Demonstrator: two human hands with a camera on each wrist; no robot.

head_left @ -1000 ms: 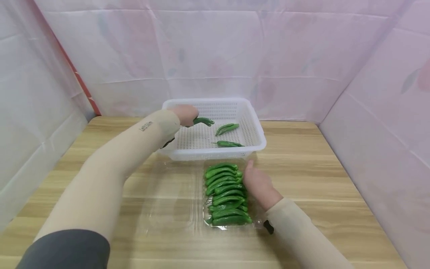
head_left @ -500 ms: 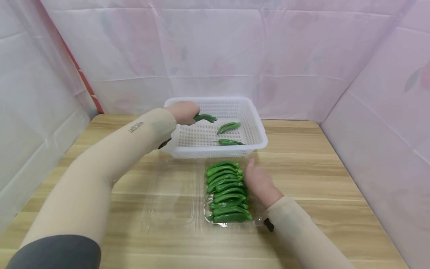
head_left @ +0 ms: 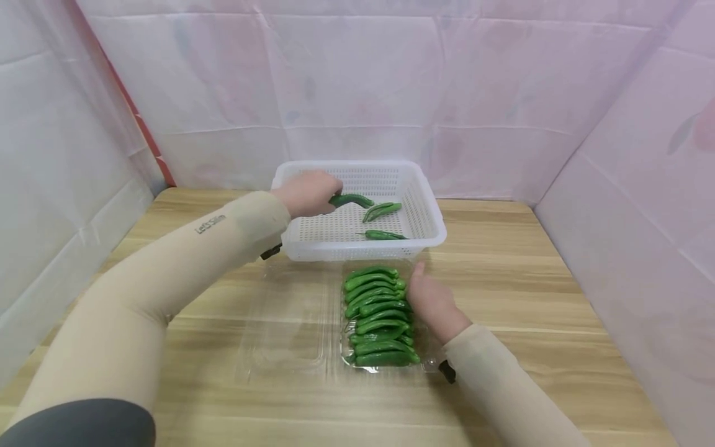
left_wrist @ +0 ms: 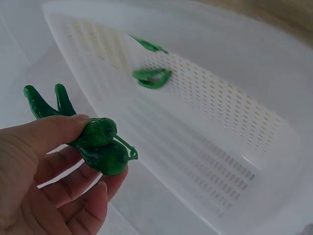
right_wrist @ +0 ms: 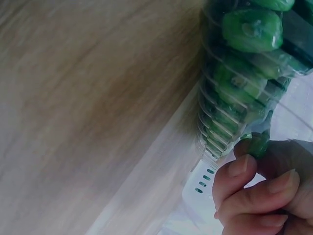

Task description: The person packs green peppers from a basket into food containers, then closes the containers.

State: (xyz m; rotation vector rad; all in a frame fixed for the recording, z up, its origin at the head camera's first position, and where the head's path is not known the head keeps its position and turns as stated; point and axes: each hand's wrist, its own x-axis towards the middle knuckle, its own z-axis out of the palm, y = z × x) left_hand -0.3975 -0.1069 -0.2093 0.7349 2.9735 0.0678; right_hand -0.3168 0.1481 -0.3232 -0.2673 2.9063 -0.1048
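Observation:
Two green chili peppers [left_wrist: 100, 142] are pinched between the thumb and fingers of my left hand [head_left: 310, 192], above the white perforated basket [head_left: 357, 251]. Their stems point away from the palm in the left wrist view. In the basket lie a few more chili peppers [head_left: 382, 211], towards the right side. A clear plastic clamshell box [head_left: 335, 323] lies unfolded in front of the basket, its right half filled with a stacked row of chili peppers [head_left: 382, 326]. My right hand [head_left: 431, 304] grips the right side of that box with curled fingers; the clear rim is hard to make out.
The box's clear lid half [head_left: 287, 323] lies flat on the wood-grain table [head_left: 519, 279], to the left of the peppers. Pale patterned sheets [head_left: 357, 81] hang behind the basket and on both sides of the table.
My left hand has shifted slightly right over the basket with the peppers, which now show more of their length. The right hand stays at the box.

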